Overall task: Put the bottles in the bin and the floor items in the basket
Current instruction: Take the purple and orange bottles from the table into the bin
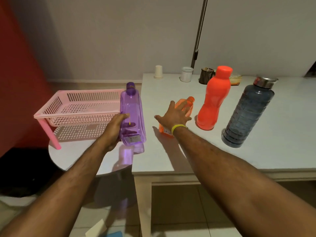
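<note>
My left hand (115, 129) grips a clear purple bottle (132, 115) and holds it upright just above the table's left edge. Spread open, my right hand (174, 114) lies over a small orange bottle (185, 106) on the white table (171, 151); its fingers are not closed around the bottle. A taller red-orange bottle (213, 100) and a dark blue bottle (248, 113) with a metal cap stand to the right. A pink slatted basket (80, 106) sits on a round side table (77, 154) at the left. A dark bin (22, 171) is on the floor at the lower left.
Paper cups (158, 72), a white jar (186, 74), a dark holder (206, 76) and a small box (236, 80) line the table's back edge. On the tiled floor near my feet lie a pale flat item (97, 228) and a blue item (114, 234).
</note>
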The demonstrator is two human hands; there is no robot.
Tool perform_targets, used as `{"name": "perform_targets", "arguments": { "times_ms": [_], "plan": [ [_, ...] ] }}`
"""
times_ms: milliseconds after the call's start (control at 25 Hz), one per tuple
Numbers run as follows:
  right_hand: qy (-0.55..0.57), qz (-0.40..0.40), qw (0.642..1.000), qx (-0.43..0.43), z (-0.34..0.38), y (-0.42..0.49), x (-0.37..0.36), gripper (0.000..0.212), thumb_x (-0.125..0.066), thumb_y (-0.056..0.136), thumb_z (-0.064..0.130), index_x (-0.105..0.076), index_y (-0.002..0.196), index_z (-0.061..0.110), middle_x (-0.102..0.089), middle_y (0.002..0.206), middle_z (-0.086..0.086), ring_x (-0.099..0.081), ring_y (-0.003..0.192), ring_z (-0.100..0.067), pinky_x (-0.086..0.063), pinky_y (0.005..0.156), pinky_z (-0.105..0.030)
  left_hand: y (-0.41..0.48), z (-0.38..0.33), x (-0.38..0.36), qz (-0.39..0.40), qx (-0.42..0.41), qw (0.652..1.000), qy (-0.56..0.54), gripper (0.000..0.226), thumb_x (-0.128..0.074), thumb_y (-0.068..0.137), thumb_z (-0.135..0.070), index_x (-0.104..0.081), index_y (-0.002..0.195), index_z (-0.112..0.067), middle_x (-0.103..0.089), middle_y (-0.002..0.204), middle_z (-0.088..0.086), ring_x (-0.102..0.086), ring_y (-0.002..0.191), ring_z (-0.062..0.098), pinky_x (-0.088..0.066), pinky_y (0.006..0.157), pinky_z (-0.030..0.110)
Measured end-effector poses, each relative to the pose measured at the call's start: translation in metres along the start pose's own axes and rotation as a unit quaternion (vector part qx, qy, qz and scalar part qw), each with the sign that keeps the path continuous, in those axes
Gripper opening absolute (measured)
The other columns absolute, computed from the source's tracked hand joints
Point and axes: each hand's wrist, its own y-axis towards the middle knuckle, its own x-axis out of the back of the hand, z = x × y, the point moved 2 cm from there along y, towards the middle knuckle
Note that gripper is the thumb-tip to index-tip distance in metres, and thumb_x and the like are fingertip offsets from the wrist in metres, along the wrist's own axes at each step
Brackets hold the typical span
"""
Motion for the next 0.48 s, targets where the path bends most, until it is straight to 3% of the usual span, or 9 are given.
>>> {"name": "perform_targets", "arguments": {
  "times_ms": [80, 160, 320, 400, 480],
  "plan": [
    [0.022, 0.038, 0.998, -0.052, 0.002, 0.004, -0.006, 0.098, -0.067, 0.079, 0.059, -0.018, 0.153, 0.017, 0.008, 0.161, -0.028, -0.007, 0.145, -0.056, -0.028, 0.109, -0.071, 0.005, 0.005, 0.005, 0.01, 0.012, 1.0, 0.004, 0.042, -0.051, 0.098, -0.031, -0.048, 0.137, -0.016, -0.064, 0.126, 0.02, -0.067, 0.108, 0.036, -0.053, 0.094, 0.054],
    [0.053, 0.045, 0.995, -0.076, 0.0, 0.007, -0.009, 0.099, -0.07, 0.077, 0.054, -0.017, 0.152, 0.016, 0.007, 0.161, -0.029, -0.021, 0.141, -0.057, -0.037, 0.108, -0.063, 0.01, 0.009, 0.008, 0.021, 0.023, 0.999, 0.011, 0.042, -0.051, 0.098, -0.034, -0.05, 0.136, -0.015, -0.064, 0.128, 0.021, -0.066, 0.111, 0.038, -0.051, 0.096, 0.055],
    [0.134, 0.005, 0.988, -0.076, -0.011, 0.008, -0.004, 0.097, -0.074, 0.075, 0.044, -0.019, 0.151, 0.019, -0.021, 0.152, -0.026, -0.045, 0.127, -0.049, -0.044, 0.102, -0.05, 0.011, 0.012, 0.01, 0.029, 0.026, 0.999, 0.024, 0.039, -0.051, 0.098, -0.036, -0.051, 0.133, -0.018, -0.064, 0.126, 0.023, -0.066, 0.11, 0.042, -0.053, 0.092, 0.055],
    [0.261, -0.009, 0.963, -0.074, -0.022, 0.004, 0.002, 0.087, -0.071, 0.078, 0.042, -0.025, 0.15, 0.024, -0.038, 0.142, -0.017, -0.054, 0.113, -0.038, -0.046, 0.096, -0.043, 0.008, 0.011, 0.011, 0.033, 0.018, 0.999, 0.016, 0.034, -0.051, 0.098, -0.034, -0.054, 0.129, -0.02, -0.066, 0.123, 0.02, -0.067, 0.108, 0.04, -0.054, 0.091, 0.054],
    [0.428, -0.011, 0.9, -0.083, -0.036, -0.007, 0.007, 0.066, -0.066, 0.083, 0.036, -0.041, 0.142, 0.02, -0.054, 0.133, -0.013, -0.061, 0.108, -0.031, -0.051, 0.089, -0.038, 0.003, 0.01, 0.011, 0.039, 0.004, 0.999, 0.005, 0.021, -0.05, 0.099, -0.033, -0.058, 0.118, -0.026, -0.069, 0.116, 0.014, -0.069, 0.106, 0.036, -0.055, 0.093, 0.055]
  ]
}}
